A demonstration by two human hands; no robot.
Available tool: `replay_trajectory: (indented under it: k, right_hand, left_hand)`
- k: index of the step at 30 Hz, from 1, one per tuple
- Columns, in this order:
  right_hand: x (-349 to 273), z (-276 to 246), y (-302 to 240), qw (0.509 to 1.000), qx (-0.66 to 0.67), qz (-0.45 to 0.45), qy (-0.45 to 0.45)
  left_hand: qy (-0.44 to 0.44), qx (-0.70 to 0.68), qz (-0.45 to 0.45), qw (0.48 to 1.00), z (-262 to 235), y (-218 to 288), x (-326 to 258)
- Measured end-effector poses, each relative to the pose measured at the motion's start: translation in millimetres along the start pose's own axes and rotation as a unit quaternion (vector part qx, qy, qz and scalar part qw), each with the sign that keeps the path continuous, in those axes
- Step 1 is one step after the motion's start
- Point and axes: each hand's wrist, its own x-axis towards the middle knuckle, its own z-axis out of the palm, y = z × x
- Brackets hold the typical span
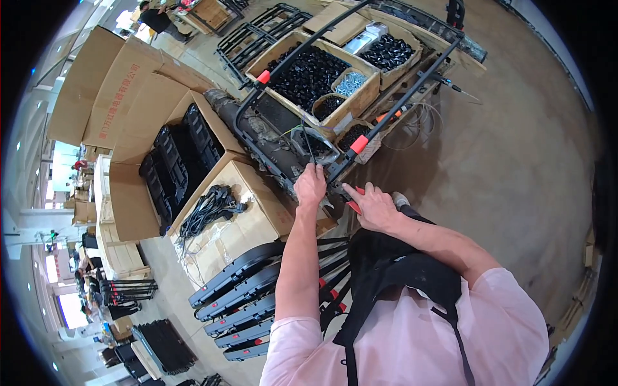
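A black tubular frame (412,85) with red sleeves lies across the workbench in front of me. At its near end my left hand (311,186) is closed, fingertips pinched on a thin dark cable (309,143) that runs up and away from them. My right hand (375,208), just to the right, is wrapped round red-handled pliers (354,206). Their jaws point toward the frame's end, close to my left fingers; whether they touch anything cannot be made out. Just beyond my left hand sits a small clear plastic bag (313,147) with dark contents.
A wooden box of black parts (302,72) holds a tub of silver screws (351,83). An open carton (116,145) with black mouldings stands left, near coiled black cables (209,211) on another carton. Stacked black frames (241,289) stand beside my left arm. A screwdriver-like tool (444,80) lies right.
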Motion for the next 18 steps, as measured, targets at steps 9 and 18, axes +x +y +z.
replay_trajectory:
  k: [9,18]
  right_hand:
    - [-3.0,26.1,-38.5,0.996,-0.031,0.079,0.017]
    - [2.3,17.1,-28.1,0.995,-0.045,0.086,0.034]
  left_hand:
    - [0.017,0.033,-0.06,0.997,9.4,-4.2,6.0]
    - [0.0,0.023,-0.074,0.997,5.7,0.3,7.7]
